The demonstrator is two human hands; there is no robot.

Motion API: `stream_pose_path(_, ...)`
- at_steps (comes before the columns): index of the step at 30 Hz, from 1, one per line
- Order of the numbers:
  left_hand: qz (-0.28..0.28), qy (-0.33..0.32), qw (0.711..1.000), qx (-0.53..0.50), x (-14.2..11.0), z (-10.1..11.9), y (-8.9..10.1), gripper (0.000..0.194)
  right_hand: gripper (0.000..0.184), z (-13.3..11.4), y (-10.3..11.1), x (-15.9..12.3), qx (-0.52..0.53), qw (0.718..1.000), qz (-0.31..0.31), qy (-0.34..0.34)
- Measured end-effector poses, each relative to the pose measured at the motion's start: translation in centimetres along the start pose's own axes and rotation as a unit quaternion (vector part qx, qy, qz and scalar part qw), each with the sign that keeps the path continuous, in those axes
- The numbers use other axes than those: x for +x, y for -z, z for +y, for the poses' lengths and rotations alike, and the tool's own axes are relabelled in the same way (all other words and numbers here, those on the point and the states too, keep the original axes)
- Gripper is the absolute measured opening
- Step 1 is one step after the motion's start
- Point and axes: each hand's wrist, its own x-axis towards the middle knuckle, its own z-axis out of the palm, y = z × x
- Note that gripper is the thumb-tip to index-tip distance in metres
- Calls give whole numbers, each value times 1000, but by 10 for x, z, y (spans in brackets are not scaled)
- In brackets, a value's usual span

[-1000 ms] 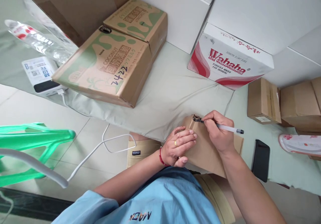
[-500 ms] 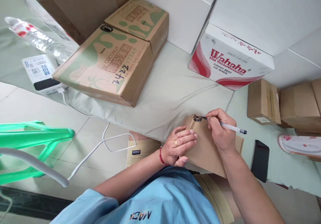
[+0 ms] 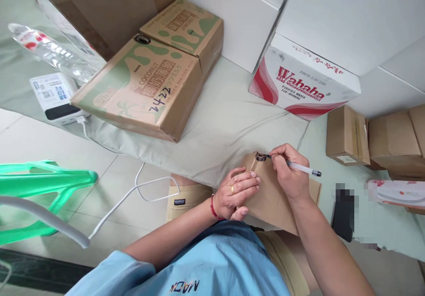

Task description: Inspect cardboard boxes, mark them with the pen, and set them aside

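One pen point(image 3: 304, 168) is pinched in the right hand point(image 3: 290, 172), right of the frame's centre, its tip at the blackened corner of a plain carton point(image 3: 274, 196). The left hand point(image 3: 236, 193) lies relaxed, unclenched, over that carton's left side. Upper right, a Wahaha box point(image 3: 302, 83) stands on the counter point(image 3: 229, 97).

Appears to be an indoor space; cannot be classed firmly as home or storeroom. Identified by pale floor tiles point(image 3: 109, 194), cloth-covered surface point(image 3: 226, 97), white upright panels point(image 3: 232, 17) and cardboard boxes point(image 3: 392, 139).
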Motion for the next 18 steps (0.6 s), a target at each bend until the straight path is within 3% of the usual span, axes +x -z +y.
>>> stream_pose_path(9,6,0,1000,-6,0,0,-1,60,14,-10,-1,-2,-13,997,-62,47)
stream_pose_path(18,5,-2,1000,1,0,0,-1,59,14,-13,-2,0,-36,996,-68,43)
